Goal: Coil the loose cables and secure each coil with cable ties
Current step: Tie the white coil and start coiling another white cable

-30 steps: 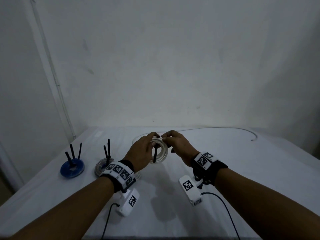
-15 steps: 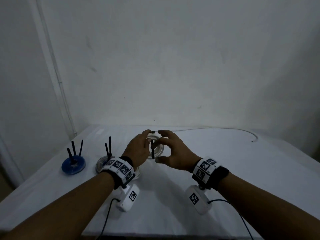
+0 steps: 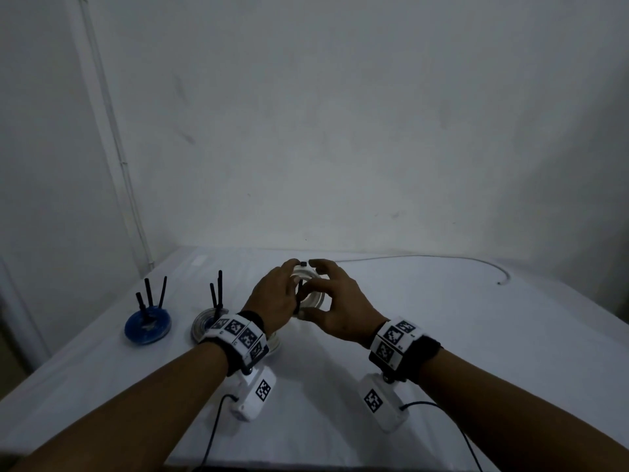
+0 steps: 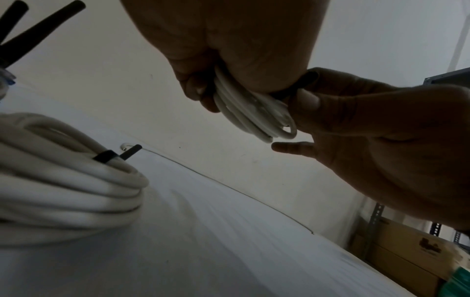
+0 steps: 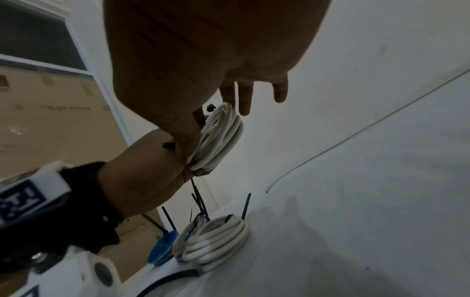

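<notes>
I hold a small white cable coil point(image 3: 315, 296) upright above the table point(image 3: 442, 335), between both hands. My left hand point(image 3: 275, 298) grips its left side, fingers curled round the strands point(image 4: 254, 114). A black cable tie point(image 3: 300, 289) runs over the coil, with its head point(image 5: 210, 108) at the top. My right hand point(image 3: 337, 301) pinches this tie: the thumb point(image 4: 307, 98) presses the strap and the index fingertip sits by the head. Its other fingers point(image 5: 244, 98) stick out straight. Part of the coil is hidden behind my hands.
On the table's left stand a blue coil point(image 3: 148, 327) and a grey coil point(image 3: 207, 323), each with black tie tails pointing up. A tied white coil point(image 5: 216, 241) lies under my left wrist. A thin loose cable point(image 3: 442, 257) runs along the back. Boxes point(image 4: 406, 251) stand beyond the right edge.
My right hand has turned from lying over the coil to its right side, thumb below and fingers spread. Both hands and the coil have drifted slightly away from me.
</notes>
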